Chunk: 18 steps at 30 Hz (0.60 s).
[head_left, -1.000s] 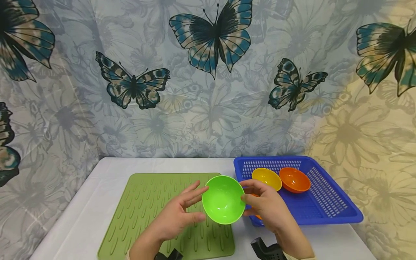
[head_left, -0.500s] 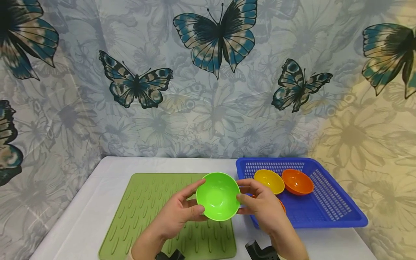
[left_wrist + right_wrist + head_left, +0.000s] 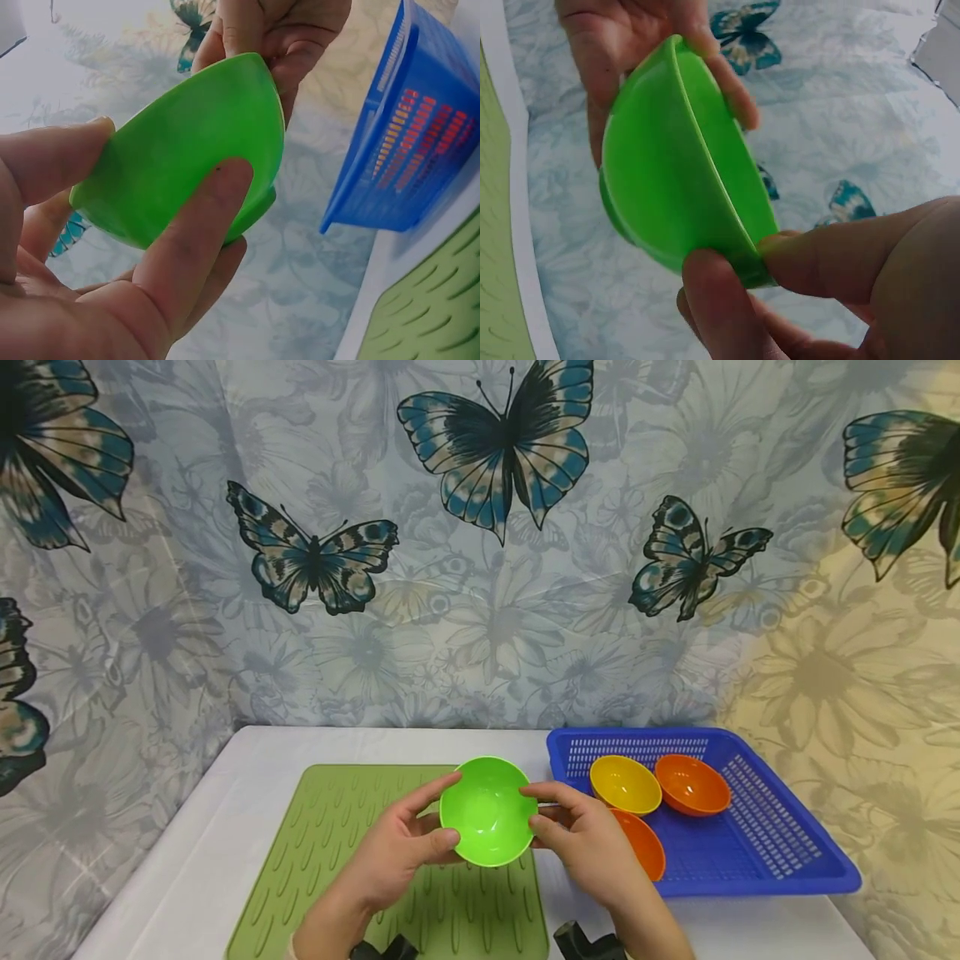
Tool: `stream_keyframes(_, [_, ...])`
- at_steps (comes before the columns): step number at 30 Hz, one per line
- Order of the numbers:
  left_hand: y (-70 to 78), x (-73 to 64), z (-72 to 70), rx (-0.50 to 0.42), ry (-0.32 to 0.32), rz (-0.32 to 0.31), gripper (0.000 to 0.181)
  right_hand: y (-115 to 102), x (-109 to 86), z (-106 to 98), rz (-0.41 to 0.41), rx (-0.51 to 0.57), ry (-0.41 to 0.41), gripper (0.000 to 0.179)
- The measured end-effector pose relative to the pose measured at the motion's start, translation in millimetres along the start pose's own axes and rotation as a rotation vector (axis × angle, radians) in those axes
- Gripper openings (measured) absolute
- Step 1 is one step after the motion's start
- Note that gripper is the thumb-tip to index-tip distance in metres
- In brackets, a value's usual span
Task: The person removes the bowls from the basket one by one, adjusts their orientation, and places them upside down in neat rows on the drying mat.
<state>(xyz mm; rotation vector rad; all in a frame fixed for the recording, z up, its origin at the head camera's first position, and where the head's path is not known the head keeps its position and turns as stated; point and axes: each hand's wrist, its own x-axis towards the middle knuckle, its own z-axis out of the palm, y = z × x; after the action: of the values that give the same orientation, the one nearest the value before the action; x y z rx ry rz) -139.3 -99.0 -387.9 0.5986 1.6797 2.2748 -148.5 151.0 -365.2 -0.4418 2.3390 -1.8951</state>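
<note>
Between my two hands a bright green bowl (image 3: 489, 812) is held up, its hollow side tilted toward the head camera. My left hand (image 3: 401, 843) grips its left side, thumb near the lower rim and a finger at the upper rim. My right hand (image 3: 588, 839) pinches the opposite edge, with the thumb at the rim and fingers behind. In the left wrist view, fingers (image 3: 199, 240) lie along the outer wall of the bowl. The right wrist view shows the bowl (image 3: 667, 165) side-on, its foot ring facing left. A green ridged mat (image 3: 337, 852) lies below.
A blue perforated basket (image 3: 780, 852) stands at the right of the white-covered table (image 3: 187, 843). Inside are a yellow bowl (image 3: 625, 785), an orange bowl (image 3: 693, 785) and another orange bowl (image 3: 643, 847), partly behind my right hand. A butterfly-print cloth (image 3: 495, 643) hangs behind.
The green bowl has moved left over the mat. My left hand, apart from it at first, has closed on its left side. My right hand has shifted left, uncovering more of the nearer orange bowl.
</note>
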Motion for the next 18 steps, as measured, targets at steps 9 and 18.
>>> stream_keyframes(9, [4.8, -1.0, 5.0, 0.399, 0.058, 0.184, 0.053, -0.6, 0.3, -9.0, 0.053, -0.007, -0.075, 0.037])
stream_keyframes(18, [1.1, 1.4, 7.1, 0.948, -0.005, 0.615, 0.044, -1.2, 0.2, -19.3, 0.064, 0.296, -0.262, 0.046])
